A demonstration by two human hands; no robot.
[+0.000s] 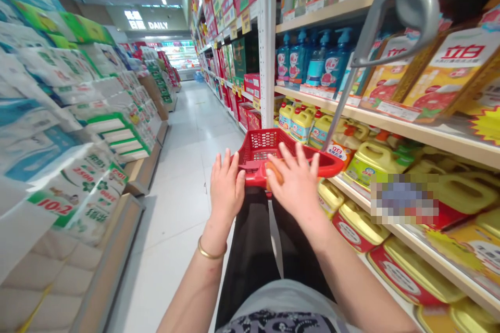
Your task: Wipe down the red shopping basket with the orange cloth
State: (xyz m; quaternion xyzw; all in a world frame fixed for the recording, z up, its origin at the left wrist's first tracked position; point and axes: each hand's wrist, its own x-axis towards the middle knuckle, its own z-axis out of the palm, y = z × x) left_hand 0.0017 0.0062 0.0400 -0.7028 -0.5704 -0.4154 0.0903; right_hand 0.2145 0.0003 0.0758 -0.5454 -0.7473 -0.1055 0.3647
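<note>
Just left hand [224,184], right hand [299,187], one red basket [258,145]

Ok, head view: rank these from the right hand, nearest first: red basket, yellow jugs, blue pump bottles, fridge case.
1. Red basket: directly under the right hand, touching it.
2. Yellow jugs: lower shelf, to the right.
3. Blue pump bottles: upper shelf, ahead on the right.
4. Fridge case: far end of the aisle.

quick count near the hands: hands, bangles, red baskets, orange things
hands: 2
gold bangle: 1
red shopping basket: 1
orange item: 1
total: 5
</note>
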